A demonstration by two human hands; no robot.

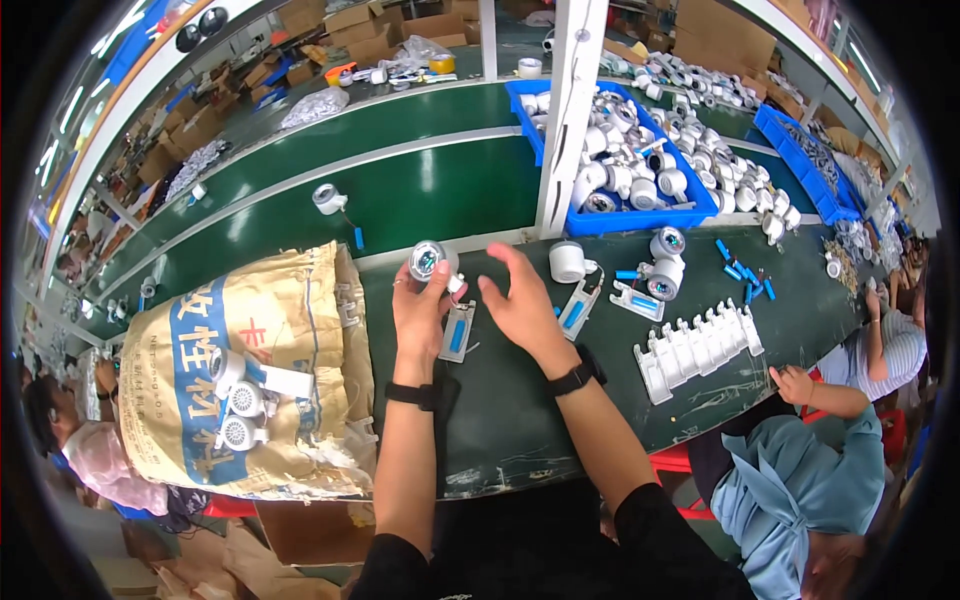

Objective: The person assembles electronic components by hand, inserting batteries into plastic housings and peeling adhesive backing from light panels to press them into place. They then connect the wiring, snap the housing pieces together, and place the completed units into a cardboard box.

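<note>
My left hand (417,312) is closed around a white round housing (428,261) with a shiny, dark lens-like face turned up. A short white stem sticks out on its right side. Just below, a white plate with a blue battery cell (457,332) lies on the bench, and a reddish wire shows between it and the stem. To the right of the housing, my right hand (535,312) is raised with thumb and fingers apart, holding nothing. Beyond it stand more white housings (567,262) beside battery plates (577,310).
A printed paper sack (160,400) lies at left with several white housings on it. Blue crates (690,215) stand across the bench, one heaped with housings. Loose blue cells (735,270) and a row of white plates (700,350) lie at right, near a co-worker's hand (793,384).
</note>
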